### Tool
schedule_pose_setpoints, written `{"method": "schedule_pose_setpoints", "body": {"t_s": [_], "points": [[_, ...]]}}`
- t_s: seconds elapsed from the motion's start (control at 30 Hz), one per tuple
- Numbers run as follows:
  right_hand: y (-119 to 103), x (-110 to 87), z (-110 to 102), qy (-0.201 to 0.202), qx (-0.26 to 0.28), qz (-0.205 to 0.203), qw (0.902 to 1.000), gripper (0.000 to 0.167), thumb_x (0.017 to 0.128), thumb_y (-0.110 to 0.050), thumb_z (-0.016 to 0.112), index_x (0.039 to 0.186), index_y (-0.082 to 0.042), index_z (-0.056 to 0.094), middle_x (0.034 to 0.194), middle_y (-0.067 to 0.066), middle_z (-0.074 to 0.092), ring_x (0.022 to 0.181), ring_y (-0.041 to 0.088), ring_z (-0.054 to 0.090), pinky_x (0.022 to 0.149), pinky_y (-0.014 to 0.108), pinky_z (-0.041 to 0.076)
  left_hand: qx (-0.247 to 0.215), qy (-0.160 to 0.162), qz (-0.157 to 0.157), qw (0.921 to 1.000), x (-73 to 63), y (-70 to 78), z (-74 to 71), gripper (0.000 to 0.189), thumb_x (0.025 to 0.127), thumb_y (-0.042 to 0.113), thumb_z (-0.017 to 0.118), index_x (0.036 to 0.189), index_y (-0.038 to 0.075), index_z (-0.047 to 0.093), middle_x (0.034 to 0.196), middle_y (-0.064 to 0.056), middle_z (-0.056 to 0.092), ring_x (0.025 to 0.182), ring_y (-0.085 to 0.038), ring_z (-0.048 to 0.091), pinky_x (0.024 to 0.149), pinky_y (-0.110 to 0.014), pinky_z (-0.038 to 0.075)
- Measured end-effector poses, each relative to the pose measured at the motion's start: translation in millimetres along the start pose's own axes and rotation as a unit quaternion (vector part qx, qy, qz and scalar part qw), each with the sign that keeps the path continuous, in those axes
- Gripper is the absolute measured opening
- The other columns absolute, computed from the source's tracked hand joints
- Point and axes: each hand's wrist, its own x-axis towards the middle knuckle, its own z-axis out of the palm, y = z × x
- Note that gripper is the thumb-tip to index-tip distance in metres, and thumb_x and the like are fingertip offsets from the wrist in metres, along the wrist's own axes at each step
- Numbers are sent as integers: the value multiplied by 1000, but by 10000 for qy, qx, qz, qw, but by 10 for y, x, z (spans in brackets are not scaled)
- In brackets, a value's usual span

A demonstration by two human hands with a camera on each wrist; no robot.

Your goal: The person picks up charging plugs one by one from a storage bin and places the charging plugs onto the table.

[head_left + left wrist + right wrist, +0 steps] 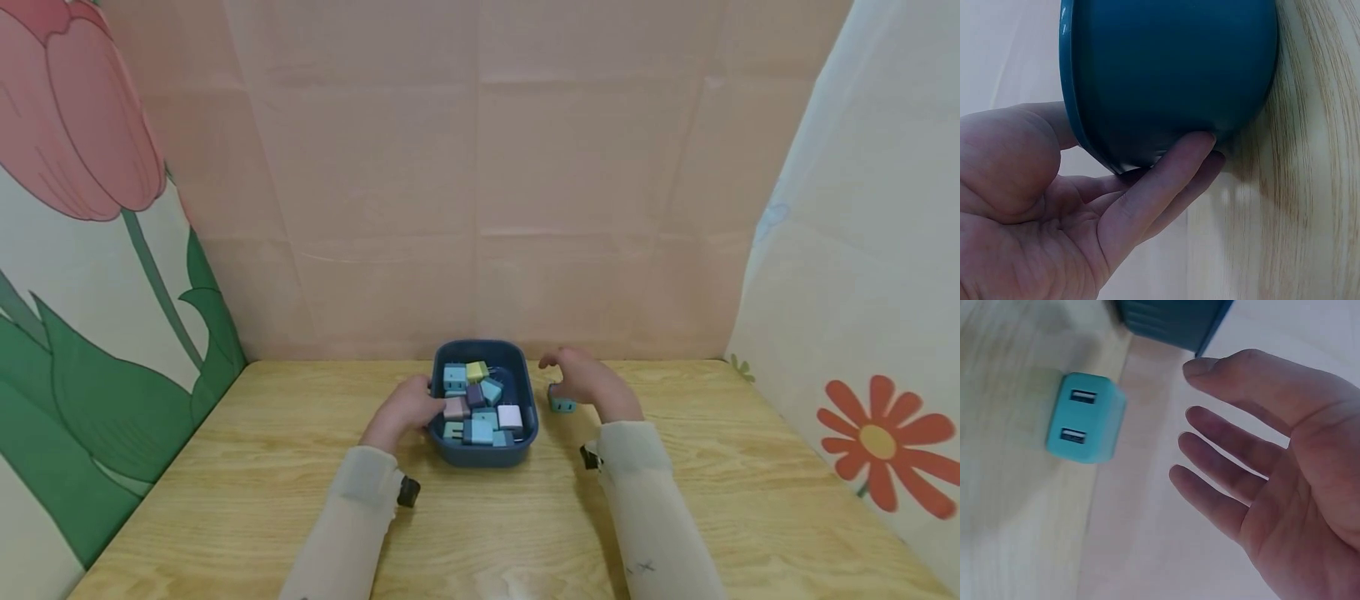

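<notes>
A dark blue plastic bin (483, 454) stands on the table, holding several USB charger plugs in blue, teal, yellow, purple, pink and white. My left hand (408, 408) grips its left wall; in the left wrist view the thumb goes over the rim and the fingers (1160, 187) lie along the outside. Right of the bin, a teal USB charger (1082, 419) sits on the table with its two ports showing. Above it hovers my right hand (592, 385), fingers (1210, 500) apart and holding nothing. In the right wrist view a gap separates hand and charger.
The wooden table (247, 500) runs back to a plain pinkish cloth (480, 208) just behind the bin. Flower-printed cloths (847, 292) close off both sides. Each wrist carries a small black camera (408, 492).
</notes>
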Motion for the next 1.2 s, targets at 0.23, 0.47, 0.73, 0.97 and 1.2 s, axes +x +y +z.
{"method": "schedule_pose_setpoints", "body": {"t_s": [0.23, 0.47, 0.73, 0.97, 1.2], "points": [[-114, -31, -86, 114, 65, 119, 9998, 41, 103, -21, 71, 142, -8, 67, 150, 21, 61, 139, 42, 60, 116, 62, 51, 56, 12, -8, 10000, 20, 2, 3, 49, 108, 21, 64, 150, -3, 54, 135, -22, 69, 93, -25, 71, 78, -39, 64], [-217, -40, -126, 109, 52, 74, 9999, 40, 104, -21, 72, 142, -10, 67, 151, 20, 60, 139, 40, 61, 117, 61, 51, 58, 16, -37, 10000, 25, 9, 5, 51, 108, 22, 64, 152, -3, 53, 138, -22, 68, 94, -25, 71, 80, -40, 65], [-308, -19, -123, 20, 2, -69, 10000, 45, 102, -20, 75, 145, -9, 66, 151, 16, 63, 140, 38, 61, 119, 59, 51, 78, 40, -22, 10000, 8, 16, 0, 51, 108, 21, 64, 152, -3, 53, 139, -22, 67, 97, -25, 70, 81, -39, 64], [-433, 4, -83, -58, -67, -318, 9995, 46, 98, -19, 80, 142, -9, 69, 153, 15, 64, 140, 38, 62, 116, 57, 54, -7, 14, -12, 10000, 14, 15, 1, 50, 108, 21, 64, 151, -3, 53, 137, -22, 68, 95, -25, 71, 80, -40, 65], [-552, 11, -11, -206, -203, -483, 9984, 47, 96, -16, 83, 141, -11, 69, 149, 14, 67, 137, 35, 64, 113, 54, 57, 51, 1, 18, 10000, 16, 16, 0, 50, 108, 21, 64, 151, -3, 53, 137, -22, 68, 94, -25, 70, 80, -40, 64]]}}
